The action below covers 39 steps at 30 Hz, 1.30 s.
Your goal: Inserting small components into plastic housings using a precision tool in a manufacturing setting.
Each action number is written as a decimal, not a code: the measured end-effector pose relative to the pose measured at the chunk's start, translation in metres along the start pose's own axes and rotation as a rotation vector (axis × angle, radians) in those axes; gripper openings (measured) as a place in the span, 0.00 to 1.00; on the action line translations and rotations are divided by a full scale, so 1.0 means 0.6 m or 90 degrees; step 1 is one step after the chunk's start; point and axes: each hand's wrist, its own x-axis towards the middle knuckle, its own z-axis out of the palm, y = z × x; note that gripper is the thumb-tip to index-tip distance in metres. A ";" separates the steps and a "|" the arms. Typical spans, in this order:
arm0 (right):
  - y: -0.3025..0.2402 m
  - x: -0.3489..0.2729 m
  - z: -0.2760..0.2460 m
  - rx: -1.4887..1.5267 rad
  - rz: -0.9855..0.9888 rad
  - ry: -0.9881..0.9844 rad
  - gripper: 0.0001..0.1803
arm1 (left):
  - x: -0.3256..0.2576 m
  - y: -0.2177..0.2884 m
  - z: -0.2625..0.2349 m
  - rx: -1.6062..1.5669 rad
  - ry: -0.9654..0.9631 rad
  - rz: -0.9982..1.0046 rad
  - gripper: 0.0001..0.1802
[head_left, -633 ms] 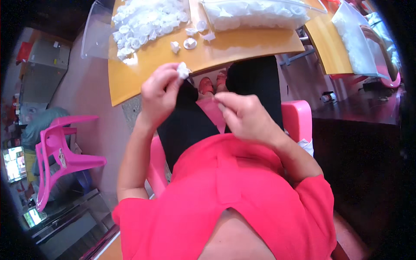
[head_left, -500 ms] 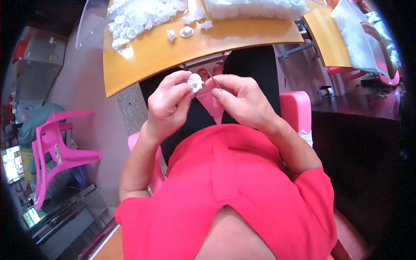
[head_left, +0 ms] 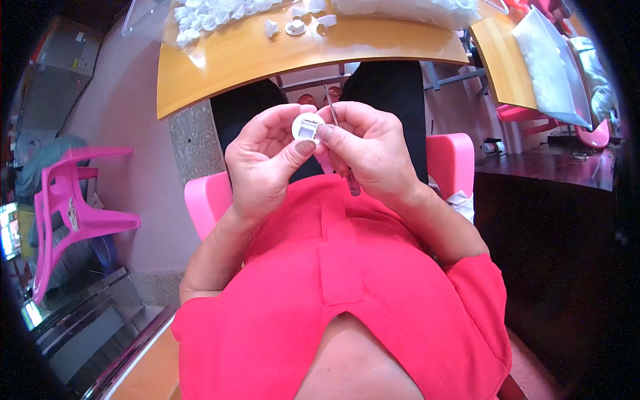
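Above my lap, a small round white plastic part point(head_left: 307, 124) with a rectangular opening in its face is pinched in my left hand point(head_left: 259, 160), thumb at its lower edge. My right hand point(head_left: 375, 150) is closed around a slim metal tool point(head_left: 331, 100); its shaft points away from me and its reddish handle end shows below the palm. The right thumb also touches the right edge of the part. Whether the tool's tip has a blade or a point is too small to tell. A few similar white parts point(head_left: 295, 27) lie on the wooden table point(head_left: 300, 53) ahead.
Many white pieces point(head_left: 207, 15) lie at the table's far left, by a transparent tray edge point(head_left: 143, 17). A transparent container of white pieces point(head_left: 413, 10) is at the back. Another container point(head_left: 550, 70) sits far right. A pink chair point(head_left: 80, 210) is on the left.
The white part has turned so its opening faces up at me. My right hand has come in to touch it, and the tool now stands along that hand with its handle showing.
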 end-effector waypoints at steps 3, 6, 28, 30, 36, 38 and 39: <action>0.002 -0.006 0.003 -0.060 -0.030 -0.020 0.05 | -0.009 0.001 -0.003 -0.065 0.031 -0.042 0.20; 0.005 -0.012 0.007 -0.132 -0.078 -0.041 0.06 | -0.016 0.007 -0.014 -0.088 0.012 -0.037 0.20; 0.008 -0.012 -0.024 -0.571 -0.335 -0.255 0.23 | -0.031 0.011 -0.060 0.065 -0.055 0.036 0.19; 0.009 -0.010 -0.023 -0.541 -0.349 -0.255 0.23 | -0.032 0.009 -0.061 0.041 -0.048 0.025 0.19; 0.011 -0.007 -0.018 -0.422 -0.267 -0.264 0.19 | -0.034 0.004 -0.058 0.018 -0.036 0.026 0.19; 0.011 -0.006 -0.016 -0.360 -0.202 -0.263 0.17 | -0.035 0.002 -0.058 0.003 -0.031 0.025 0.19; 0.013 -0.005 -0.015 -0.360 -0.202 -0.263 0.17 | -0.035 0.001 -0.058 -0.011 -0.026 0.025 0.18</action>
